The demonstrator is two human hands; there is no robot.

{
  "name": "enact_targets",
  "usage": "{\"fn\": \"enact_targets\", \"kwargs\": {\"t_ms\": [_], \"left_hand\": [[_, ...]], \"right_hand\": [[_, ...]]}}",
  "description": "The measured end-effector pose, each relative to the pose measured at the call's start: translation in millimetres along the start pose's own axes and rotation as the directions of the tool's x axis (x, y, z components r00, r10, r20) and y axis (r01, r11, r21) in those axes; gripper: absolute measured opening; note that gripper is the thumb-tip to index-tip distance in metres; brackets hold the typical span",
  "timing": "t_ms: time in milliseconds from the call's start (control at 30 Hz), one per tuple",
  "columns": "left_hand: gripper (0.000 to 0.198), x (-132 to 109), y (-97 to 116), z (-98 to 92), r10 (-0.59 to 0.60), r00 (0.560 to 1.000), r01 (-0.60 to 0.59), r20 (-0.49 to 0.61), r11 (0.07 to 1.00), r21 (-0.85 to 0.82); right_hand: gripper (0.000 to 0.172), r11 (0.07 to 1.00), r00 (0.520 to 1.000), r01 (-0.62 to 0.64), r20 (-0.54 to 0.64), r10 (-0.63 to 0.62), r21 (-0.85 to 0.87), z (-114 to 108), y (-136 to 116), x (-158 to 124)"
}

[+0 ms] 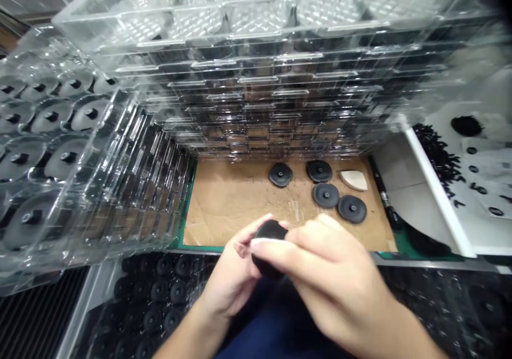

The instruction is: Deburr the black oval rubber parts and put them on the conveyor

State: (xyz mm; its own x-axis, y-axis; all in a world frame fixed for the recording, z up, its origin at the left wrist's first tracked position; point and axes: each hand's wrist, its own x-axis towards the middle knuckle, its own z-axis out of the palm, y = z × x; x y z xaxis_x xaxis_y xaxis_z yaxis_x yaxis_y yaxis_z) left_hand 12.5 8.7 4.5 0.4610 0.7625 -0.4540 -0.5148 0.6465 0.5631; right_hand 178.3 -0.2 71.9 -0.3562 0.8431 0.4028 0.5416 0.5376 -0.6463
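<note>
My left hand [236, 271] is closed around the edge of a black rounded disc-shaped part [269, 230], held up above the near edge of the work surface. Over the same part, my right hand [324, 263] presses with thumb and fingers pinched together at its face; whether a smaller piece sits between those fingers is hidden. Beyond the hands lie several similar black parts with a small central peg, among them one black part [280, 174] on its own and another [326, 194] in a group. A pale triangular pad [353, 180] rests beside that group.
Brown cardboard [232, 204] covers the work surface. Tall stacks of clear plastic trays [256, 76] rise behind, with another tray stack [136, 151] at left holding black parts. To the right, a white bin [440, 188] contains small black pieces. Below the table edge, trays [160, 289] hold more parts.
</note>
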Motion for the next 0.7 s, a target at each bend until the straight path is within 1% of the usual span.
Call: {"fn": "enact_targets", "kwargs": {"t_ms": [67,100,200,233,267,333,367,400,467,500,533,567,633,667,700], "left_hand": [[0.052,-1.9,0.1,-3.6,0.056,0.998,-0.057,-0.008,0.997,-0.046],[0.050,-2.7,0.1,-4.7,0.075,0.997,-0.075,0.002,0.995,-0.065],[0.047,-3.4,-0.4,-5.2,0.087,0.996,-0.086,0.017,0.994,-0.067],[0.046,-2.8,-0.7,-4.8,0.090,0.996,-0.090,0.002,0.994,-0.061],[0.046,-2.0,-1.0,-4.3,0.099,0.995,-0.100,-0.019,0.993,-0.060],[0.045,0.1,-1.7,-2.9,0.123,0.991,-0.127,-0.054,0.989,-0.074],[0.046,1.3,-2.1,-1.9,0.128,0.991,-0.132,-0.049,0.987,-0.087],[0.047,2.5,-2.4,-0.8,0.122,0.992,-0.125,-0.038,0.987,-0.098],[0.051,4.9,-3.1,1.2,0.103,0.994,-0.107,-0.044,0.990,-0.097],[0.053,5.9,-3.3,1.7,0.099,0.993,-0.105,-0.071,0.990,-0.089],[0.055,6.6,-3.3,1.5,0.105,0.988,-0.114,-0.110,0.990,-0.078],[0.057,7.0,-3.1,0.6,0.126,0.980,-0.137,-0.155,0.988,-0.065],[0.062,6.9,-2.1,-2.6,0.200,0.957,-0.212,-0.210,0.977,-0.035],[0.064,6.6,-1.5,-4.4,0.236,0.947,-0.247,-0.218,0.969,-0.022],[0.065,6.3,-1.0,-6.0,0.270,0.937,-0.279,-0.220,0.960,-0.007]], "right_hand": [[0.031,0.993,0.992,-0.106,0.062,0.109,-0.047,0.0,-0.1,-2.6],[0.032,0.990,0.990,-0.132,0.049,0.134,-0.043,1.3,0.6,-5.0],[0.035,0.987,0.985,-0.126,-0.103,0.136,0.097,9.9,3.1,-11.4],[0.033,0.981,0.980,-0.144,-0.116,0.159,0.127,12.8,3.8,-12.5],[0.030,0.978,0.978,-0.172,-0.100,0.184,0.121,14.9,4.4,-13.1],[0.026,0.971,0.970,-0.238,-0.039,0.239,0.036,16.2,4.7,-12.4],[0.027,0.969,0.968,-0.248,-0.032,0.248,0.008,16.1,4.6,-10.8],[0.028,0.974,0.972,-0.228,-0.054,0.229,0.013,16.1,4.7,-8.6],[0.030,0.978,0.970,-0.188,-0.139,0.200,0.094,17.8,7.2,-3.6],[0.029,0.966,0.962,-0.206,-0.150,0.230,0.159,20.1,10.6,-2.2],[0.026,0.941,0.950,-0.254,-0.125,0.286,0.224,23.6,15.9,-2.6],[0.022,0.902,0.928,-0.332,-0.076,0.365,0.277,28.5,23.1,-5.6],[0.020,0.787,0.838,-0.521,0.021,0.546,0.331,42.9,41.7,-20.0],[0.021,0.735,0.791,-0.587,0.047,0.610,0.339,52.1,51.9,-30.5],[0.024,0.701,0.750,-0.634,0.035,0.661,0.327,61.9,61.4,-42.0]]}}
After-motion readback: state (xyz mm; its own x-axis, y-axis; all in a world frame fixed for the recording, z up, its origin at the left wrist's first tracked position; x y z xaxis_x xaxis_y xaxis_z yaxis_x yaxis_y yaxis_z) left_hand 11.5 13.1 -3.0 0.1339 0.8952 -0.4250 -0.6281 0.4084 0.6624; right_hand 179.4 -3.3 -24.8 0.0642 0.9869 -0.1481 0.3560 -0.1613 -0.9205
